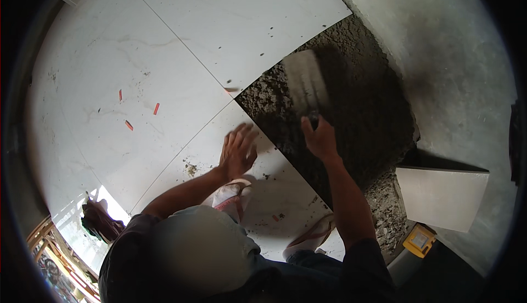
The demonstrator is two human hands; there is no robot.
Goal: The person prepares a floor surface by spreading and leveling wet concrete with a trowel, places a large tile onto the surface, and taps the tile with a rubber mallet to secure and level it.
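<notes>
My right hand [321, 138] is closed around the handle of a flat, rectangular trowel [305, 80]. Its grey, smeared blade lies over a dark bed of wet mortar [370, 105], and motion blurs it slightly. My left hand [239, 148], fingers apart and holding nothing, is over a white floor tile [274, 179] beside the mortar's left edge; whether it touches the tile I cannot tell. Another white tile [258, 23] borders the mortar on the far side.
Several red plastic pieces [156, 108] and mortar crumbs lie on the tiles. On the right are a concrete wall [455, 72], a pale cut tile [442, 196] and a yellow device [419, 240]. Dark crumpled cloth [101, 220] lies left. My sandalled feet [230, 198] stand close by.
</notes>
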